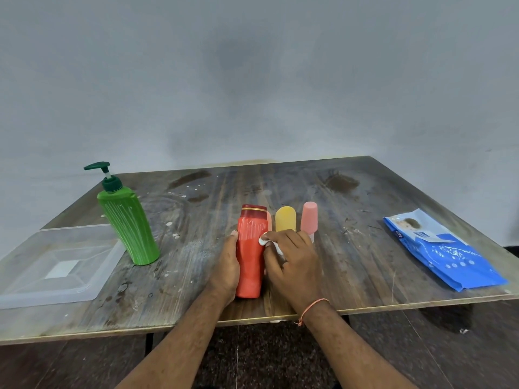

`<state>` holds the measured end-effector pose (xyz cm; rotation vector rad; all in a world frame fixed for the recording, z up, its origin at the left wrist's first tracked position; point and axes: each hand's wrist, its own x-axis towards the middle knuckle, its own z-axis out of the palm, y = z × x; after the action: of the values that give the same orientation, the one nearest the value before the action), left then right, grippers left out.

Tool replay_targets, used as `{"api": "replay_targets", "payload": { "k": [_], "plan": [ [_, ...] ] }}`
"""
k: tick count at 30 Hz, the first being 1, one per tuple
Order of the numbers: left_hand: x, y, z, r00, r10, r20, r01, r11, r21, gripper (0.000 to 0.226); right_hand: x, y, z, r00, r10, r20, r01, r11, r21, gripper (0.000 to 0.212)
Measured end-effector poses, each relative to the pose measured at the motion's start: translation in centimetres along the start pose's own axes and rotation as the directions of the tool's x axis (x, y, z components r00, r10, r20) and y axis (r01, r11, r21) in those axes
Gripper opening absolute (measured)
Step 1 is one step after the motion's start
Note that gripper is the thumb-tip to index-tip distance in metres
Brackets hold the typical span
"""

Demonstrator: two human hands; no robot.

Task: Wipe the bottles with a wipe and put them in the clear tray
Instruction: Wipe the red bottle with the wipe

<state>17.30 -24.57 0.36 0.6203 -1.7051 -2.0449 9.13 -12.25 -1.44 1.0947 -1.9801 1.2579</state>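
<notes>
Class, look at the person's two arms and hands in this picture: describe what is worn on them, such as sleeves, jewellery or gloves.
Both forearms are bare, with no sleeves in view. The left hand wears no glove, and no ring or band shows on it. The right hand is also ungloved, and a thin orange-pink thread bracelet is tied round its wrist, a loose end hanging below. No watch shows on either wrist.
</notes>
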Motion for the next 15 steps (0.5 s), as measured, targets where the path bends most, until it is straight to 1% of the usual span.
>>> {"api": "replay_targets", "payload": {
  "k": [3,6,8,11,15],
  "plan": [
    [-0.11,0.17,0.01,1.0,-0.014,0.01,0.013,1.0,0.022,0.066,-0.02,0.05,0.11,1.0,0.026,0.001,-0.026,0.999,-0.019,0.017],
    [-0.12,0.2,-0.11,1.0,-0.013,0.024,0.013,1.0,-0.005,0.073,0.02,0.1,-0.01,0.999,0.043,0.011,-0.043,0.998,-0.04,0.023],
    [-0.08,0.16,-0.1,0.999,-0.01,0.036,0.01,1.0,-0.005,0.072,0.09,0.05,-0.1,1.0,0.009,0.015,-0.009,0.999,-0.038,0.024],
    [-0.26,0.35,0.01,1.0,-0.002,0.031,0.002,1.0,0.006,0.065,0.05,-0.05,-0.08,1.0,-0.02,0.008,0.021,0.999,-0.035,0.02],
    [-0.28,0.44,0.0,0.999,-0.001,0.044,0.001,1.0,0.008,0.07,0.11,0.2,0.07,0.999,0.031,-0.015,-0.032,0.998,-0.046,0.023]
  ]
}}
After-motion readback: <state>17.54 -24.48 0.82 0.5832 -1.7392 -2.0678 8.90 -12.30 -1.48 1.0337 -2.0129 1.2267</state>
